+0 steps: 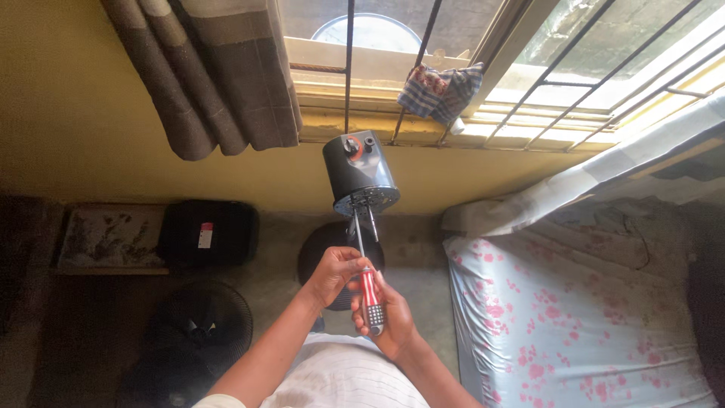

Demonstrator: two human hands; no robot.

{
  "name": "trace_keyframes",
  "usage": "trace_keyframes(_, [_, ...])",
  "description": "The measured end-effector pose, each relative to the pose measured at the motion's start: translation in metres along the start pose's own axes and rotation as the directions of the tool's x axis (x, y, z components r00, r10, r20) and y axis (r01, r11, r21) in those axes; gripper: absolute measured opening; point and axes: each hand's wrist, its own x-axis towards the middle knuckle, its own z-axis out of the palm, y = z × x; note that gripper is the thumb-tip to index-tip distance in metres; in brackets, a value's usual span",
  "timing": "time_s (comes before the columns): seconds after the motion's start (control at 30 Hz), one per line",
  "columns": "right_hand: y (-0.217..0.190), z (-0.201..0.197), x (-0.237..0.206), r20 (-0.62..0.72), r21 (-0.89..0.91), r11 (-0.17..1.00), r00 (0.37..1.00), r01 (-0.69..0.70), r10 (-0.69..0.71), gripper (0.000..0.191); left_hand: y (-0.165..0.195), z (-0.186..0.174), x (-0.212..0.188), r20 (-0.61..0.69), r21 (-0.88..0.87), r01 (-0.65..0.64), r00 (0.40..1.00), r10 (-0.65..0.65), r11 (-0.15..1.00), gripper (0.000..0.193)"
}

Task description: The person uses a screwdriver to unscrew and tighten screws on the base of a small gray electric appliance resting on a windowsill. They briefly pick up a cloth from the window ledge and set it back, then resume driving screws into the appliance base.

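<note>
A dark grey cylindrical motor housing (359,170) with a red knob on top stands raised on a thin pole in the middle of the view. Under it a metal plate shows screws and a short shaft. My right hand (385,313) grips the red and black handle of a screwdriver (368,291), whose shaft points up to the underside of the housing. My left hand (334,273) pinches the screwdriver near the top of its handle. Both hands sit close together just below the housing.
A round black base (317,257) lies on the floor under the housing. A black fan grille (200,321) and a black case (208,233) lie at left. A mattress with a pink flower print (574,317) fills the right. Barred window (483,68) and curtain (211,72) above.
</note>
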Motion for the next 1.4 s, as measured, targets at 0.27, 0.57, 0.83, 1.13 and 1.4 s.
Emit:
trace_keyframes(0.27, [0.003, -0.002, -0.008, -0.037, -0.014, 0.999, 0.998, 0.045, -0.045, 0.037, 0.031, 0.010, 0.009, -0.108, -0.137, -0.046, 0.994, 0.031, 0.989, 0.037])
trace_keyframes(0.57, [0.002, -0.011, -0.017, 0.203, 0.243, 0.970, 0.979, -0.028, -0.023, 0.055, 0.044, 0.018, 0.018, -0.074, -0.148, -0.116, 0.992, 0.106, 0.982, 0.040])
trace_keyframes(0.83, [0.006, -0.018, -0.025, 0.203, 0.152, 0.988, 0.978, 0.020, -0.051, 0.057, 0.041, 0.021, 0.016, -0.085, -0.170, -0.114, 0.991, 0.101, 0.979, 0.047])
trace_keyframes(1.13, [-0.005, -0.023, -0.036, 0.109, -0.207, 0.954, 0.974, 0.218, -0.198, 0.052, 0.052, 0.039, -0.008, 0.079, -0.029, 0.020, 0.997, -0.017, 0.999, 0.044])
trace_keyframes(1.4, [-0.017, -0.009, -0.020, 0.118, -0.636, 0.718, 0.955, 0.282, -0.271, 0.044, 0.048, 0.057, -0.038, 0.074, 0.335, -0.008, 0.997, -0.018, 0.942, 0.046])
